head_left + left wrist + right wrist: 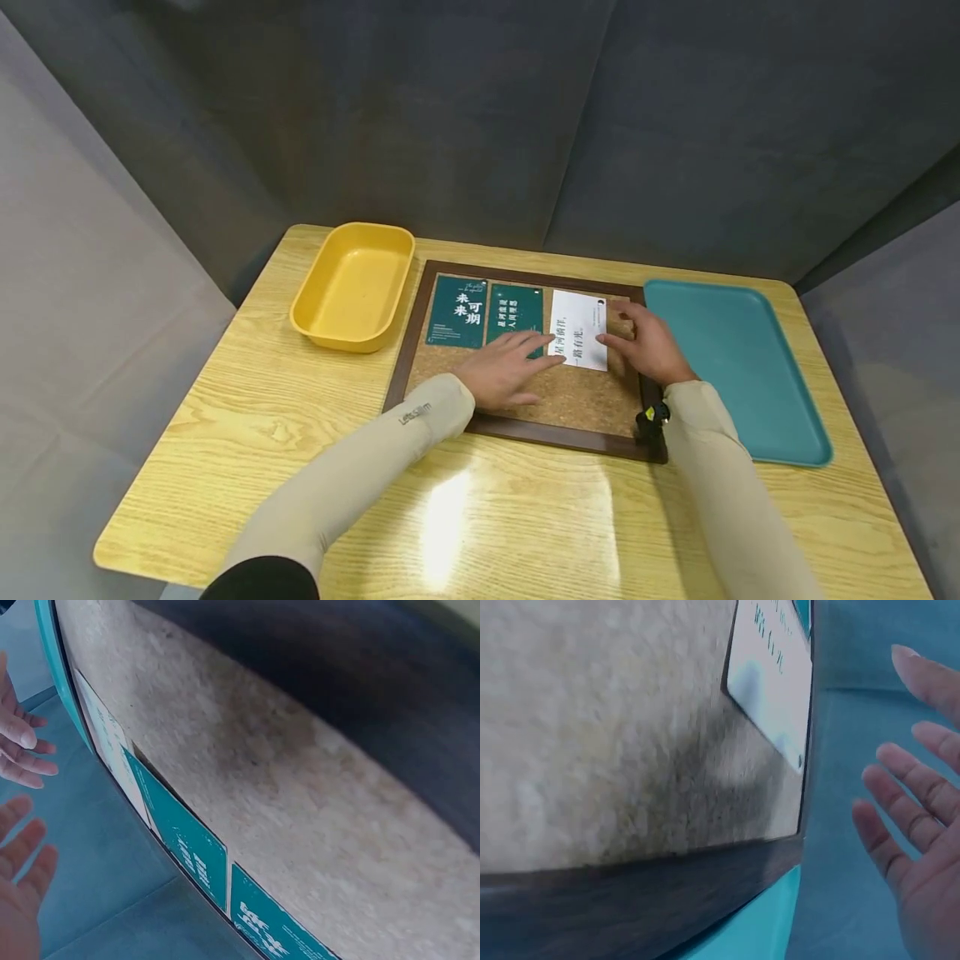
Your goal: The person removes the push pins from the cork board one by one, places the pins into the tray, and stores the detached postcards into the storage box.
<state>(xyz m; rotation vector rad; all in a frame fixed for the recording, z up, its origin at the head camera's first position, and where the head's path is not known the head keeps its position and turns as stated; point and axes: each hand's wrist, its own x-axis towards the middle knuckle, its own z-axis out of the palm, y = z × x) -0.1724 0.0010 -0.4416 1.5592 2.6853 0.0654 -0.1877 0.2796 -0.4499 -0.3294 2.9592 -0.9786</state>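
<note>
A white card (579,321) printed with dark characters lies at the right of a row on a framed cork board (570,400). To its left are a middle green card (517,304) and a left green card (456,312). My left hand (501,371) reaches over the board, its spread fingertips at the white card's left edge and partly covering the middle green card. At the white card's right edge is my right hand (651,343), thumb and fingers apart. Both wrist views show relaxed fingers, with nothing gripped in the left hand (22,870) or the right hand (930,802).
A yellow basin (356,287) stands on the wooden table (247,417) left of the board. To the right lies a teal tray (750,375), close beside the board's frame. Dark curtains (450,125) hang behind the table.
</note>
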